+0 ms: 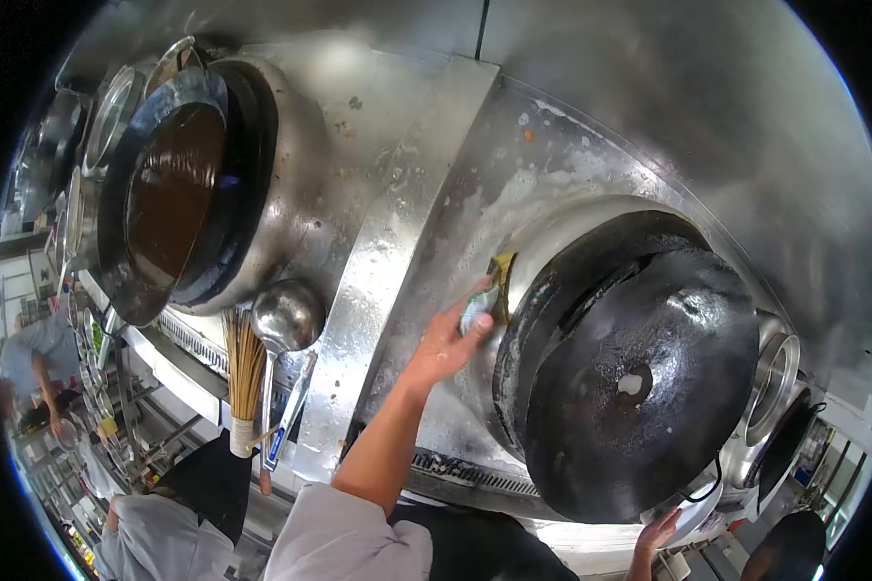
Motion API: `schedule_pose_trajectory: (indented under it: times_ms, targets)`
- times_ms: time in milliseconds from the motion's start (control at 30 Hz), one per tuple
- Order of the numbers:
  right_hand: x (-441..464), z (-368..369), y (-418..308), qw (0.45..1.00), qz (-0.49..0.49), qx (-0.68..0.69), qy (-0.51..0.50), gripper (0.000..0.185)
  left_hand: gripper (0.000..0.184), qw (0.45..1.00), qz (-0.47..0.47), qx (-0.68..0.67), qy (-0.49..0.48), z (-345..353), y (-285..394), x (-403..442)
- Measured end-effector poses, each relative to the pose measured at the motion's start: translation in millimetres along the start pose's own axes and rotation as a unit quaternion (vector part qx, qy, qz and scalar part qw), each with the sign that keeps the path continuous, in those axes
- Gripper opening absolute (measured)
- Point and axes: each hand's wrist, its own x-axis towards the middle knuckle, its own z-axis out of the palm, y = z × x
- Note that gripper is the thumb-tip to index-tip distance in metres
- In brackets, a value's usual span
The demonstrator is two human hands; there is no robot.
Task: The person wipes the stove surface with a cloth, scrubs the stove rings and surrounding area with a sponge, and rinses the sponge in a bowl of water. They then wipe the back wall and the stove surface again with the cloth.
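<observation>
My left hand (451,334) is closed on a scouring pad (482,302), pale green and yellow, against the left side of the round steel wok ring (572,215). A large black wok (601,426), wet and shiny inside with a pale patch in its middle, sits tilted over that ring. At the wok's near edge is my right hand (658,531), beside a white cloth-like or plate-like thing (696,515). The wok rim hides part of its fingers; it seems to hold the wok's edge near the wire handle (715,479).
A second wok (116,223) with brown liquid stands on the left burner. Between the burners runs a raised steel divider (378,261). A ladle (288,315), a bamboo brush (242,363) and a blue-handled tool (286,426) lie at left. Co-workers (155,537) stand beyond.
</observation>
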Motion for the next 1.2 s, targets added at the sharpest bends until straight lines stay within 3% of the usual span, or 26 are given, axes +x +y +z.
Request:
schedule_pose_trajectory:
  times_ms: [33,133,167,200,300,333,400,433,467,500,533,600,667,700,767,867,933,1067,1133,1200]
  targets:
    - [2.7,-9.5,-3.9,1.0,-0.029,-0.007,0.011,0.063,0.05,0.999,0.042,0.02,0.021,3.6,-0.4,-1.9]
    - [4.3,-17.6,-30.0,0.999,0.014,0.029,-0.002,0.055,0.054,0.986,0.143,0.078,0.043,13.8,6.9,53.0]
    - [3.7,-20.6,-33.4,0.999,0.025,0.032,-0.018,0.052,0.052,0.987,0.143,0.073,-0.018,11.0,33.7,76.9]
    - [3.2,-17.8,-31.1,0.999,0.01,0.044,-0.002,0.051,0.047,0.97,0.218,0.104,-0.037,15.8,41.7,114.4]
    - [2.8,-19.9,-35.7,0.999,0.014,0.029,0.001,0.051,0.047,0.958,0.182,0.153,-0.162,22.5,65.7,174.6]
    - [2.1,-17.5,-36.3,1.0,0.006,0.012,0.028,0.051,0.047,0.961,0.178,0.145,-0.157,19.9,56.3,157.6]
    - [3.3,-21.3,-32.2,1.0,0.001,0.02,0.005,0.052,0.049,0.976,0.201,0.078,0.032,15.3,27.3,97.5]
    - [4.1,-20.9,-31.9,1.0,0.009,0.02,-0.011,0.053,0.05,0.992,0.055,0.095,0.066,8.2,23.7,51.3]
    - [4.0,-18.6,-32.9,0.999,0.016,0.032,-0.003,0.053,0.047,0.977,0.143,0.095,0.126,16.4,-27.9,13.3]
    - [2.7,-17.1,-33.9,0.999,0.021,0.042,0.002,0.054,0.047,0.992,0.047,0.001,0.12,29.3,-54.1,-41.3]
    - [2.9,-23.6,-36.0,0.999,0.025,0.004,-0.04,0.055,0.047,0.971,0.121,0.11,0.177,56.5,-98.6,-84.6]
    - [0.5,-4.5,-24.7,1.0,-0.008,0.017,-0.003,0.056,0.046,0.974,0.069,-0.106,0.189,98.8,-96.7,-144.9]
    - [8.1,-0.1,15.0,0.99,-0.132,-0.017,0.045,0.058,0.049,0.973,0.016,-0.147,0.179,97.3,-86.0,-129.9]
    - [10.0,-2.6,3.9,0.989,-0.137,-0.011,0.05,0.058,0.052,0.973,-0.018,-0.166,0.161,79.0,-78.3,-104.5]
    - [-1.3,-34.4,-47.7,0.994,0.026,0.07,-0.079,0.059,0.062,0.984,0.02,-0.099,0.145,43.3,-45.0,-56.6]
    - [3.9,-27.4,-20.5,0.996,-0.004,0.051,-0.067,0.058,0.066,0.994,0.033,-0.055,0.09,29.9,-33.1,-39.3]
    - [0.9,-29.8,-30.8,0.992,-0.046,0.102,-0.056,0.052,0.06,0.986,0.054,0.008,0.155,36.7,-36.5,-52.2]
    - [5.0,-24.0,-21.6,0.986,-0.079,0.141,-0.034,0.05,0.054,0.978,0.085,-0.034,0.188,64.9,-79.7,-94.3]
    - [3.2,-28.9,-24.2,0.984,-0.089,0.144,-0.051,0.047,0.049,0.971,0.016,0.007,0.238,95.3,-103.4,-132.5]
    - [5.8,-28.9,-11.2,0.98,-0.117,0.143,-0.069,0.044,0.047,0.969,0.003,-0.096,0.229,132.5,-92.7,-191.0]
